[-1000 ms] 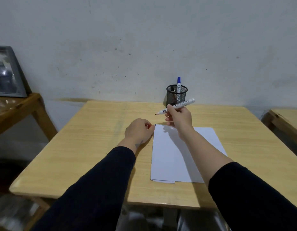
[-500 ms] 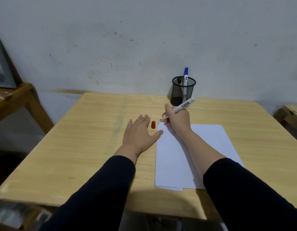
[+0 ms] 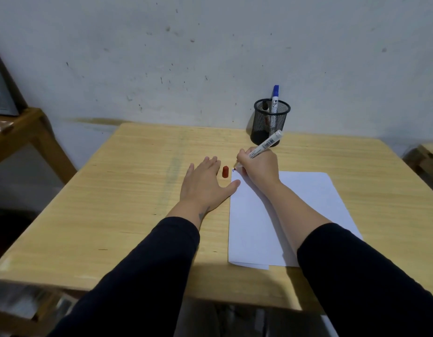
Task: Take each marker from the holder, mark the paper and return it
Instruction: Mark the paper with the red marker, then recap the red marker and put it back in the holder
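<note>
My right hand (image 3: 259, 167) grips a white marker (image 3: 265, 145) without its cap, tip down on the far left corner of the white paper (image 3: 307, 203), where a small dark mark shows. The red cap (image 3: 225, 171) stands on the table just left of that corner. My left hand (image 3: 204, 183) lies flat and open on the table beside the paper, thumb touching its left edge. The black mesh holder (image 3: 271, 124) stands at the back by the wall with a blue-capped marker (image 3: 275, 98) and a dark one inside.
The wooden table (image 3: 128, 190) stands against a scuffed pale wall. A second wooden table with a framed picture (image 3: 1, 93) is at the left, and another wooden surface (image 3: 426, 159) at the right edge.
My left hand set the red cap on the table and spread flat. My right hand lowered the marker until its tip met the paper's corner.
</note>
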The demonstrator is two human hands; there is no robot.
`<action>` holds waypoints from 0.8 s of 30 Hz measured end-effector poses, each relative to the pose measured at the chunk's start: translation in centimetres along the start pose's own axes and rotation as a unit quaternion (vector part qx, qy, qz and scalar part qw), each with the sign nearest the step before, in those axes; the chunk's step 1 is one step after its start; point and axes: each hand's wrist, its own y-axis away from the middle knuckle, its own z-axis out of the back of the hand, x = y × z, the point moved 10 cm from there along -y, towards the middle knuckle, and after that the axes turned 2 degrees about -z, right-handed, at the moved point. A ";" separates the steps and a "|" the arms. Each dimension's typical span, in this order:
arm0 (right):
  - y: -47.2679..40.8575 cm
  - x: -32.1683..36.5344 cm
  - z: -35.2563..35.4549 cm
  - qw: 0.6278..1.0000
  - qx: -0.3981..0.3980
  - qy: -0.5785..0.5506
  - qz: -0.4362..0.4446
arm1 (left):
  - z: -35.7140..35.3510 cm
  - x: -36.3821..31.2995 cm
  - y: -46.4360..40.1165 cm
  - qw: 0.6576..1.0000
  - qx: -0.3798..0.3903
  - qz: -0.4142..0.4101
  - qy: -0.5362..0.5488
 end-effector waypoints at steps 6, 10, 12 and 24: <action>0.2 0.1 0.4 0.999 0.005 -0.031 -0.024 | -0.1 0.0 -0.1 1.000 0.000 0.003 0.007; 0.2 0.3 1.2 0.980 0.032 -0.184 -0.076 | 0.5 0.2 0.0 0.995 -0.008 0.004 0.096; 0.0 0.7 1.7 0.979 0.065 -0.167 -0.094 | 1.8 -0.4 -0.2 0.994 -0.029 -0.031 0.103; 1.1 2.7 5.1 0.926 0.140 -0.322 -0.137 | 6.0 -0.9 -2.1 0.902 -0.118 0.055 0.413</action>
